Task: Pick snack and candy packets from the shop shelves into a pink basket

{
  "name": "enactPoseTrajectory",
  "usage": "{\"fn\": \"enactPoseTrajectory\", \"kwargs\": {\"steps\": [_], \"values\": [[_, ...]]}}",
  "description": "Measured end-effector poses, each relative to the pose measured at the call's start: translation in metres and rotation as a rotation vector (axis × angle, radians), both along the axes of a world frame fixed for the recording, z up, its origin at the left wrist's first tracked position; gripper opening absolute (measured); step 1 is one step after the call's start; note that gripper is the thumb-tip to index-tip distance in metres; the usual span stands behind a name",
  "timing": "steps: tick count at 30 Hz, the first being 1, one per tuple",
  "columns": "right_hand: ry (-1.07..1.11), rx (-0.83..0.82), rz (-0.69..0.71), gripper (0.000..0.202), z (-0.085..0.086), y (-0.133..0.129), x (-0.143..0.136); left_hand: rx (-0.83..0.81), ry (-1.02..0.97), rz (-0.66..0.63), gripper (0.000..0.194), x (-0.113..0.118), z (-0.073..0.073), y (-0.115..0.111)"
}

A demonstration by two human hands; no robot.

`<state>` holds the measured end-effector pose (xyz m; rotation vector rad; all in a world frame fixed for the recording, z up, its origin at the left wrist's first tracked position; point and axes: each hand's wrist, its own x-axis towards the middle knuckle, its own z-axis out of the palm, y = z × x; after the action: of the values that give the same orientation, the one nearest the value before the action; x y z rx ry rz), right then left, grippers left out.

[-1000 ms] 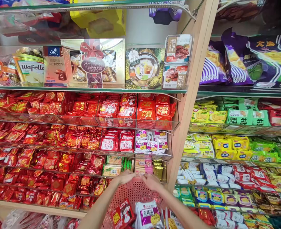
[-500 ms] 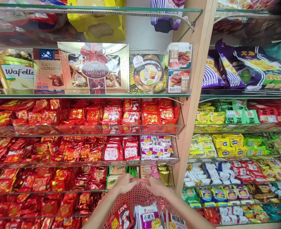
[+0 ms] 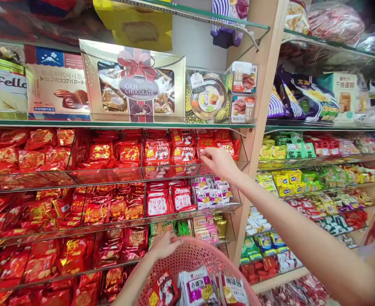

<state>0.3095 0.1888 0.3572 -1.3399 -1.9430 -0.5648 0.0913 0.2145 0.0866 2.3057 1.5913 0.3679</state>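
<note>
My left hand (image 3: 164,246) grips the far rim of a pink perforated basket (image 3: 213,251) at the bottom centre. Inside lie a red packet marked LOVE (image 3: 163,290), white and purple packets (image 3: 197,287) and other white packets (image 3: 231,290). My right hand (image 3: 221,163) is raised, fingers bent, in front of the red packets (image 3: 206,143) in the right compartment of the upper snack shelf. No item shows in its fingers, whose tips are close together. Left of it are red and white LOVE packets (image 3: 183,153).
Above stand a Golden Chocolate box (image 3: 139,91) and other boxes on a glass shelf (image 3: 123,124). A wooden upright (image 3: 264,97) divides this shelving from another unit on the right. Clear dividers and front lips edge the compartments.
My right hand has left the basket's rim and risen to the upper red packets. My left hand stays at the rim. The view has shifted and tilted slightly.
</note>
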Motion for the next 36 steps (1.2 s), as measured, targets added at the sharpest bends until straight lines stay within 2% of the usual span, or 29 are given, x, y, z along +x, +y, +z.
{"fn": "enactPoseTrajectory", "kwargs": {"steps": [3, 7, 15, 21, 30, 36], "values": [[-0.060, 0.146, -0.071, 0.020, 0.015, 0.020, -0.012, 0.048, -0.016, -0.042, 0.051, -0.007, -0.008, 0.001], [-0.136, 0.193, -0.165, 0.022, 0.028, 0.037, -0.020, 0.064, -0.015, -0.040, 0.051, -0.010, -0.012, 0.003], [-0.276, 0.183, -0.324, 0.026, 0.026, 0.048, -0.031, 0.056, -0.024, -0.020, 0.051, -0.008, -0.002, 0.002], [-0.261, 0.163, -0.354, 0.033, 0.027, 0.058, -0.041, 0.050, -0.060, -0.014, 0.053, -0.010, -0.003, 0.003], [-0.190, 0.153, -0.332, 0.036, 0.029, 0.066, -0.043, -0.016, -0.086, 0.015, 0.056, -0.013, 0.003, -0.001], [-0.300, 0.219, -0.314, 0.039, 0.028, 0.072, -0.039, 0.011, -0.072, 0.023, 0.057, -0.012, 0.000, 0.002]]}}
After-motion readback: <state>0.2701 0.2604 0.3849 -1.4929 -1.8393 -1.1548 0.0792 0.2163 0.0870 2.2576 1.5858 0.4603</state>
